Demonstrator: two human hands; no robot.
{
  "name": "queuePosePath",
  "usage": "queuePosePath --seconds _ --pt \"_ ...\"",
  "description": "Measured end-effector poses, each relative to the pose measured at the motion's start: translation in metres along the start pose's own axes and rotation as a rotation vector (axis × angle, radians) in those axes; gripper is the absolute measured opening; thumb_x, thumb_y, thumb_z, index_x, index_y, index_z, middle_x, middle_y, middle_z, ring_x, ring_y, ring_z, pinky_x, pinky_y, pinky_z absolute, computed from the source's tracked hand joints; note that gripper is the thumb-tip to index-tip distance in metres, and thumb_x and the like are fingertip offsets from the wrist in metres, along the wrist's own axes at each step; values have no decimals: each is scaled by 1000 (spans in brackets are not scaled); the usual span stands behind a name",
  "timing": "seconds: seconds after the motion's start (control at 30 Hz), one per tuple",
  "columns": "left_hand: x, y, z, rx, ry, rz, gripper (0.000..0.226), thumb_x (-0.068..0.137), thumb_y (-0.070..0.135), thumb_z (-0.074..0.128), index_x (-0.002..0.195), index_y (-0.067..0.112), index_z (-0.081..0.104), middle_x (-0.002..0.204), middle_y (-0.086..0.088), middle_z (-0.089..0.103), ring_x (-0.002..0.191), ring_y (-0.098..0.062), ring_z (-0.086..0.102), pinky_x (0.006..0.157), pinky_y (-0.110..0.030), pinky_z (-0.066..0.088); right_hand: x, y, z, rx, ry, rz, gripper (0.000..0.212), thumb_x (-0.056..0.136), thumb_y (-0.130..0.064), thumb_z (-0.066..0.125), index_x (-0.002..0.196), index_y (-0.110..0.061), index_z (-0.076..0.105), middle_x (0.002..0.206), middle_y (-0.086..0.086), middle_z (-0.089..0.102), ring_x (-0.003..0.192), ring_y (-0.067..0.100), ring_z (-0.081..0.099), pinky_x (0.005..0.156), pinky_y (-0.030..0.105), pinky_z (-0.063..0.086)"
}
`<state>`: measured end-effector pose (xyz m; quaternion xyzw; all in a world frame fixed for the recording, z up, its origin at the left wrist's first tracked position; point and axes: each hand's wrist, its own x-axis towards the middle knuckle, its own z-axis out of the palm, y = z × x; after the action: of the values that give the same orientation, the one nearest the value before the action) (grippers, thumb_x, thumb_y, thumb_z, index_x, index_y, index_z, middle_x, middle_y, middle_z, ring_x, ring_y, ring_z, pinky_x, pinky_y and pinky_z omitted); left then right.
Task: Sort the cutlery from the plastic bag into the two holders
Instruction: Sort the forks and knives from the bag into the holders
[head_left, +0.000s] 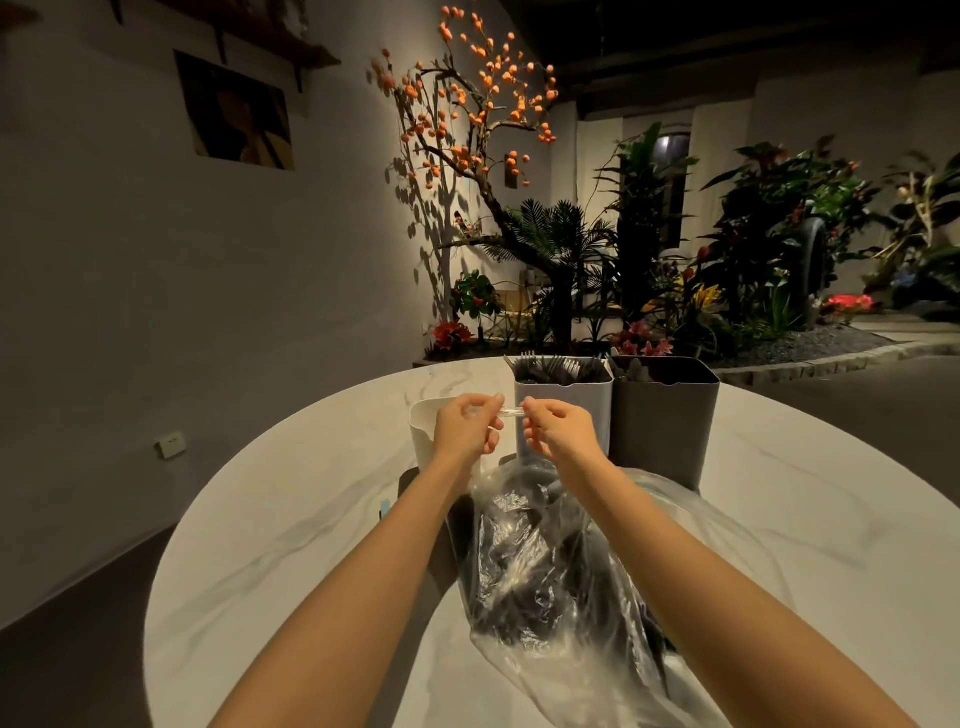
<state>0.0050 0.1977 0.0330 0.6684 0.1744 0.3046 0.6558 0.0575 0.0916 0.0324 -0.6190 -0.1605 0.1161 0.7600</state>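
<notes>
Both my hands, left hand (467, 426) and right hand (558, 428), pinch a clear wrapper (511, 413). White holder (563, 395) and grey holder (665, 415) part-filled; plastic bag (561, 561) on counter (291, 519) looks well stocked, so much remains.

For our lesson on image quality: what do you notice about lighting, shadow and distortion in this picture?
Head view: dim room, with a warm spotlight on the orange-fruited tree casting leaf shadows on the wall; glare on the plastic bag; wide-angle bending curves the table edge; both hands are evenly lit.
</notes>
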Motion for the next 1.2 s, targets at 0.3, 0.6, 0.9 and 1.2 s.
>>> queuePosePath --seconds 0.3,0.6,0.9,1.2 --pt "24 9 -32 453 303 237 7 99 21 50 97 15 52 97 -7 63 83 -18 58 66 -24 43 0 2 -1 -39 -7 91 22 100 -11 45 109 0 62 72 7 59 56 13 49 47 18 38" --pt "43 -1 -46 1274 169 244 21 100 19 46 119 13 44 113 -11 60 102 -27 53 87 -38 36 6 10 4 -134 -88 147 30 101 -10 37 108 -3 65 70 5 58 55 12 48 44 16 37" --pt "51 -2 -47 1288 88 222 33 98 40 48 124 23 56 121 -4 62 119 -24 46 96 -41 26 6 13 1 -169 -140 193 29 101 -10 38 108 -2 64 67 4 57 54 11 46 42 14 38" --pt "20 -3 -18 796 4 393 23 101 32 45 94 16 59 85 1 63 82 -20 60 80 -36 46 -2 -1 -2 -169 -122 97 28 102 -12 36 104 -6 63 69 4 59 54 13 49 47 20 39"
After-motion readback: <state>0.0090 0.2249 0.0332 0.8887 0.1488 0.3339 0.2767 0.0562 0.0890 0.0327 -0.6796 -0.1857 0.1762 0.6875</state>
